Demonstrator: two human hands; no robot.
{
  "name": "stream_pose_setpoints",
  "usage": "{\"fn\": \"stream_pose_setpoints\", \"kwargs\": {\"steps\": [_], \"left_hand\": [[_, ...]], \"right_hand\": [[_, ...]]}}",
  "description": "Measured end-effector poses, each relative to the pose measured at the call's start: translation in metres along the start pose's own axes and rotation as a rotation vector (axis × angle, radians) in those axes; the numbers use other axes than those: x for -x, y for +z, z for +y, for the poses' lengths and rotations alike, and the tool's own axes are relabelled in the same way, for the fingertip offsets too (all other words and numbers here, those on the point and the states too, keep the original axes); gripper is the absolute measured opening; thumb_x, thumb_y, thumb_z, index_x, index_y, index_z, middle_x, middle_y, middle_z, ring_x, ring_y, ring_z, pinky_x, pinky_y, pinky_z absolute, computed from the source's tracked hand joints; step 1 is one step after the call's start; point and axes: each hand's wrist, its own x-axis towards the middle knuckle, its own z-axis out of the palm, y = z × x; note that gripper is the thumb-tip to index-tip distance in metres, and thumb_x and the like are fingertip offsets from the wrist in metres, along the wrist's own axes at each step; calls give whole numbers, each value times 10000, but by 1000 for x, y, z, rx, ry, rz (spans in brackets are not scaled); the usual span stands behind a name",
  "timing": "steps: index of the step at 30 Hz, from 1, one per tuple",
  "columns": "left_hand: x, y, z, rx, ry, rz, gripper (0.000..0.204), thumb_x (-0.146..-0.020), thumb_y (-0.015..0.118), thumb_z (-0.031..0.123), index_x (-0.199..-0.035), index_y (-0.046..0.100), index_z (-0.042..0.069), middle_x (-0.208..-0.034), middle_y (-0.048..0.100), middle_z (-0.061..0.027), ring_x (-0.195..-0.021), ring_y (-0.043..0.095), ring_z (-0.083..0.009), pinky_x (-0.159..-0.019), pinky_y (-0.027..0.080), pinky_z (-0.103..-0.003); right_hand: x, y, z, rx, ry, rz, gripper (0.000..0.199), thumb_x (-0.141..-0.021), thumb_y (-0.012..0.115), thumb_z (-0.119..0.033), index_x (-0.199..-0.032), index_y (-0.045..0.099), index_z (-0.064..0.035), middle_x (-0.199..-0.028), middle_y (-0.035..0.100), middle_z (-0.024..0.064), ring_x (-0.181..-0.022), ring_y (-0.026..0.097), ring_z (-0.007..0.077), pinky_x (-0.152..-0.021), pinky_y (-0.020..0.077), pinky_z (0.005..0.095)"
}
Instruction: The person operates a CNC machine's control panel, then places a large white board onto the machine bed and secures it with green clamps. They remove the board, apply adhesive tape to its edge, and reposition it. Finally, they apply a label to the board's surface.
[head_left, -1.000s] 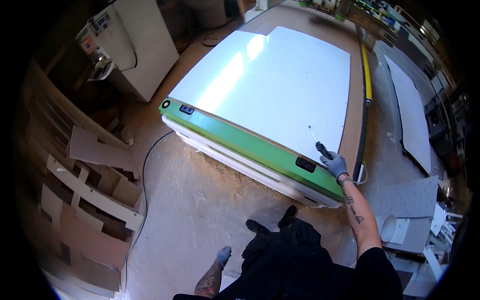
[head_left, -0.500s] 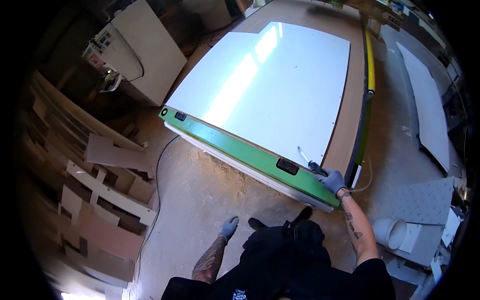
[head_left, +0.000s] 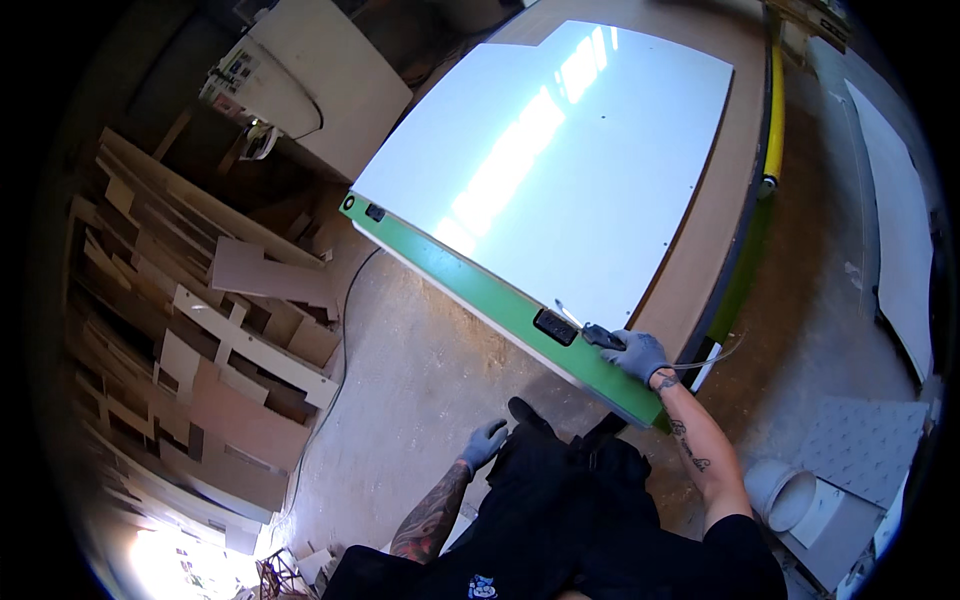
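My right hand point(head_left: 640, 356), in a grey glove, grips what looks like an air blow gun point(head_left: 603, 337) with a dark body and a thin silver nozzle. A thin hose trails from behind that hand. The nozzle points left and away, over the near edge of a large glossy white panel point(head_left: 600, 170), close to a black rectangular fitting point(head_left: 555, 327) set in the machine table's green edge point(head_left: 450, 265). My left hand point(head_left: 487, 443), gloved in grey too, hangs beside my body with its fingers loosely extended, holding nothing.
Stacked board offcuts point(head_left: 235, 430) fill the left side. A pale cabinet point(head_left: 320, 85) stands behind them, and a black cable point(head_left: 345, 330) crosses the floor. On the right are a yellow tube point(head_left: 774, 120), a leaning white panel point(head_left: 895, 220) and a white bucket point(head_left: 780, 495).
My right hand has brought the blow gun left and nearer the table's edge, toward the black fitting. My left hand has shifted slightly right and up. The whole view has turned a little.
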Motion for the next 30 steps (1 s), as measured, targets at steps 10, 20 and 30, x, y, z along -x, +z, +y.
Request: {"fn": "stream_pose_setpoints", "kwargs": {"steps": [10, 20, 30], "left_hand": [[-64, -25, 74, -54, 248, -36, 485, -999, 578, 332, -1380, 594, 33, -1374, 620, -201, -1296, 579, -332, -1099, 443, -408], [-222, -84, 177, -507, 958, 61, 543, -970, 559, 366, -1430, 511, 80, -1448, 480, -210, -1387, 398, -419, -1215, 232, -542], [-394, -237, 135, -727, 861, -12, 684, -990, 440, 510, -1591, 324, 207, -1674, 245, -113, -1548, 199, -331, -1262, 95, -521]], "right_hand": [[-57, -86, 86, -222, 182, 491, 400, -832, 777, -394, -1043, 749, -55, -826, 737, 155, -785, 732, 238, -680, 535, 394], [-135, 4, -158, 41, -54, 98, 505, -819, 760, -443, -1171, 728, -82, -1022, 745, 178, -949, 729, 324, -831, 558, 387], [-227, 28, -257, 39, 26, 152, 484, -837, 734, -481, -1120, 738, -89, -832, 734, 155, -773, 721, 306, -716, 544, 393]]}}
